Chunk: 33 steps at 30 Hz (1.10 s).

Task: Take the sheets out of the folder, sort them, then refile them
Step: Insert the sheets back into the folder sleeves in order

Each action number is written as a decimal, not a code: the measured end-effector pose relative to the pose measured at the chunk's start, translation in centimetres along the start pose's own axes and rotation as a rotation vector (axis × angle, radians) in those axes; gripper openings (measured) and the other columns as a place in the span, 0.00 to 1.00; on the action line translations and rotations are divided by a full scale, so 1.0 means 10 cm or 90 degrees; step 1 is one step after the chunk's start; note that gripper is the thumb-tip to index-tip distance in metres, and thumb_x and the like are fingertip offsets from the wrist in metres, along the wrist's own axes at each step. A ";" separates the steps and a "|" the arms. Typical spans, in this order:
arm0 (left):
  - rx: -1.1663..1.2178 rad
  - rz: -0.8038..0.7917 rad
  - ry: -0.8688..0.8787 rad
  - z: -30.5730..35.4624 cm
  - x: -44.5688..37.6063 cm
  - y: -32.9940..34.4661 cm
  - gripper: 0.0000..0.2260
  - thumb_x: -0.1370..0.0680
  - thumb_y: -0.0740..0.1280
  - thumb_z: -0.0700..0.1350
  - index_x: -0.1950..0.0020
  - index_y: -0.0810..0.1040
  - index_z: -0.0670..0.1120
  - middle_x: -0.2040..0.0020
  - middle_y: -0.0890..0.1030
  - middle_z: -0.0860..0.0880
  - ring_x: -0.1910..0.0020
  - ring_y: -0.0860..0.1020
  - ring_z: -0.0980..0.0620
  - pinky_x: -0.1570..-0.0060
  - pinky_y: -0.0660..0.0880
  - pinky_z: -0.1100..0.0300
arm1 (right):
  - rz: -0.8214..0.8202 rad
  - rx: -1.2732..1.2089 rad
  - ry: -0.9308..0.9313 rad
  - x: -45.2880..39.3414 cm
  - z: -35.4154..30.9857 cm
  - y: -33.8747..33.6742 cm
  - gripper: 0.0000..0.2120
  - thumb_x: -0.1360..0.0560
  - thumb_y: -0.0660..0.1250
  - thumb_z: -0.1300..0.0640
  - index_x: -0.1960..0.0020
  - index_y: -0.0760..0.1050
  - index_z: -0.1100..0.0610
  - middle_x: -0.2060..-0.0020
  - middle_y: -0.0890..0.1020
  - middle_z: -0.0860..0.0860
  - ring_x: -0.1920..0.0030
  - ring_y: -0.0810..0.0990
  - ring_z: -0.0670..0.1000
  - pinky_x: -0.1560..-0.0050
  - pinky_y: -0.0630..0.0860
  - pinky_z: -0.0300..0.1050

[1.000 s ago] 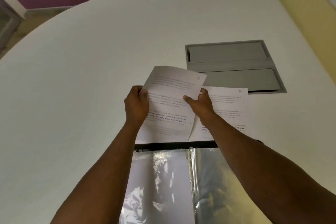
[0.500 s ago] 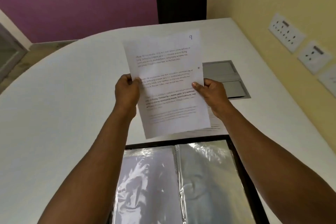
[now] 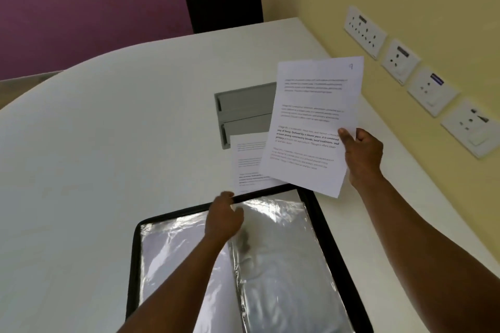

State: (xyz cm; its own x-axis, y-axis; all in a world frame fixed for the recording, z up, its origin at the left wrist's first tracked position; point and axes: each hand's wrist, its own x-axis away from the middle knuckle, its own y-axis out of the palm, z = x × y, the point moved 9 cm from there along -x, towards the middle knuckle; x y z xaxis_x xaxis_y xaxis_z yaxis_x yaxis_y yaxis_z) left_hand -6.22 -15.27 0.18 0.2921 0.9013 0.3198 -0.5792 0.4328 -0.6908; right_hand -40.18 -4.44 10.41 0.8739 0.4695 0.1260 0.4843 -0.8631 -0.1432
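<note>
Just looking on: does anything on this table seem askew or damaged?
Nothing looks damaged. The sheet on the table lies slightly crooked beyond the open folder, and its plastic sleeves are wrinkled. The right hand holds another sheet tilted.

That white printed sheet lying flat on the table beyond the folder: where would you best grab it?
Probably by its left edge, coming from the left. The flat white printed sheet has its right part under the held sheet, and its near edge meets the black folder. The left hand is nearest.
</note>
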 end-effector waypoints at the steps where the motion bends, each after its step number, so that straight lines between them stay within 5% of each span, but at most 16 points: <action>1: -0.056 -0.079 -0.002 -0.05 0.01 0.24 0.22 0.24 0.67 0.45 0.31 0.70 0.45 0.36 0.76 0.45 0.38 0.75 0.46 0.41 0.69 0.59 | 0.007 -0.002 0.011 -0.03 0.07 -0.06 0.05 0.24 0.70 0.54 0.59 0.79 0.50 0.58 0.84 0.47 0.58 0.83 0.49 0.53 0.80 0.46; 3: -0.182 -0.185 0.010 -0.10 0.05 0.60 0.24 0.23 0.65 0.49 0.28 0.67 0.48 0.30 0.72 0.47 0.32 0.71 0.47 0.35 0.68 0.57 | 0.016 -0.019 0.035 -0.07 0.19 -0.16 0.05 0.24 0.70 0.54 0.59 0.80 0.50 0.58 0.84 0.47 0.57 0.83 0.49 0.53 0.80 0.46; 7: -0.423 -0.231 0.166 0.01 0.14 1.03 0.23 0.23 0.62 0.53 0.28 0.67 0.50 0.25 0.61 0.44 0.29 0.64 0.42 0.34 0.68 0.48 | 0.034 -0.078 0.062 -0.16 0.34 -0.31 0.02 0.23 0.69 0.56 0.54 0.80 0.54 0.58 0.84 0.48 0.60 0.82 0.46 0.57 0.78 0.43; 11: -0.434 -0.231 0.206 0.08 0.11 1.30 0.31 0.24 0.61 0.57 0.23 0.54 0.55 0.20 0.44 0.46 0.22 0.47 0.41 0.27 0.55 0.45 | 0.050 -0.113 0.087 -0.31 0.45 -0.40 0.03 0.23 0.69 0.57 0.56 0.80 0.52 0.58 0.84 0.47 0.61 0.82 0.45 0.56 0.79 0.43; 15: -0.444 -0.195 0.230 0.23 -0.08 1.46 0.33 0.22 0.56 0.61 0.21 0.44 0.55 0.21 0.39 0.47 0.22 0.41 0.43 0.26 0.49 0.47 | 0.036 -0.137 0.107 -0.46 0.54 -0.36 0.04 0.23 0.69 0.58 0.56 0.80 0.51 0.58 0.84 0.48 0.59 0.83 0.47 0.54 0.80 0.45; 18: -0.395 -0.153 0.220 0.38 -0.27 1.45 0.33 0.21 0.57 0.60 0.21 0.45 0.55 0.20 0.45 0.48 0.22 0.47 0.45 0.25 0.49 0.49 | 0.030 -0.161 0.125 -0.56 0.62 -0.30 0.03 0.23 0.69 0.58 0.55 0.80 0.52 0.57 0.84 0.48 0.58 0.83 0.47 0.54 0.79 0.45; 20: -0.383 -0.115 0.255 0.53 -0.36 1.41 0.28 0.22 0.60 0.56 0.23 0.58 0.53 0.24 0.60 0.47 0.26 0.60 0.45 0.27 0.57 0.51 | 0.025 -0.171 0.136 -0.63 0.66 -0.25 0.03 0.23 0.69 0.58 0.54 0.80 0.52 0.56 0.85 0.49 0.57 0.83 0.48 0.54 0.80 0.45; 23: -0.369 -0.081 0.352 0.76 -0.38 1.37 0.15 0.28 0.64 0.51 0.43 0.79 0.50 0.38 0.74 0.48 0.39 0.72 0.46 0.38 0.69 0.52 | 0.023 -0.177 0.145 -0.73 0.71 -0.17 0.03 0.23 0.69 0.57 0.55 0.80 0.53 0.57 0.84 0.48 0.59 0.83 0.46 0.55 0.79 0.44; 27: -0.362 -0.151 0.400 0.83 -0.37 1.45 0.15 0.34 0.65 0.50 0.49 0.77 0.49 0.46 0.76 0.50 0.46 0.74 0.48 0.41 0.70 0.53 | 0.015 -0.188 0.156 -0.83 0.80 -0.06 0.03 0.23 0.69 0.58 0.55 0.80 0.52 0.56 0.85 0.48 0.56 0.84 0.47 0.53 0.80 0.45; 33: -0.520 -0.333 0.401 0.77 -0.27 1.57 0.20 0.29 0.68 0.52 0.37 0.75 0.52 0.43 0.78 0.51 0.44 0.76 0.48 0.45 0.74 0.54 | 0.014 -0.171 0.172 -0.85 0.94 0.03 0.03 0.23 0.70 0.58 0.56 0.80 0.53 0.57 0.85 0.49 0.57 0.83 0.47 0.55 0.80 0.45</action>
State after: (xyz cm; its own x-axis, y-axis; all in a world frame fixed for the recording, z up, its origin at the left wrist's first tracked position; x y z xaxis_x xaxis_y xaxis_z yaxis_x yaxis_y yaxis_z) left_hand -22.00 -10.73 -6.50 0.8122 0.3474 0.4687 0.3214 0.4039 -0.8565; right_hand -47.08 -6.95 0.05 0.8245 0.4149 0.3849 0.4056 -0.9075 0.1094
